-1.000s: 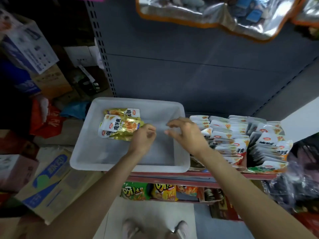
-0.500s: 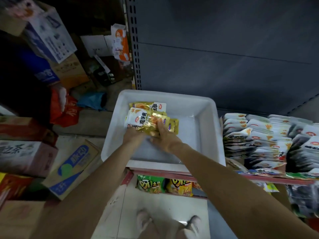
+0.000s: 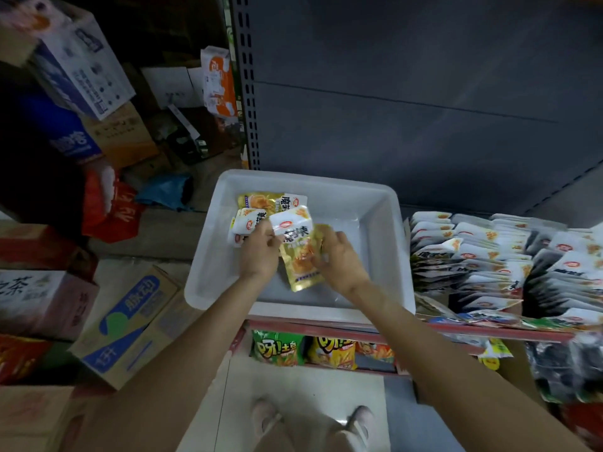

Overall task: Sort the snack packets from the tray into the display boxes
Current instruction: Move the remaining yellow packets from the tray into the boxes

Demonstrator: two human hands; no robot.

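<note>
A white plastic tray (image 3: 378, 203) sits on the shelf in front of me. Inside it, at the back left, lie a few yellow and white snack packets (image 3: 270, 203). My left hand (image 3: 259, 252) and my right hand (image 3: 339, 256) both grip one yellow and white packet (image 3: 298, 256), lifted and tilted above the tray floor. My left hand pinches its white top end, my right hand holds its right edge. To the right of the tray stand display boxes (image 3: 489, 256) packed with rows of upright white packets.
Cardboard cartons (image 3: 127, 324) are stacked on the floor at the left. Below the shelf's red edge (image 3: 489, 331) sit green and yellow chip bags (image 3: 303, 349). A grey shelf back panel (image 3: 424, 109) rises behind the tray. My feet show at the bottom.
Both hands went from above the tray's middle to the packet pile at its back left, then took one packet and lifted it toward me. The camera view swung left.
</note>
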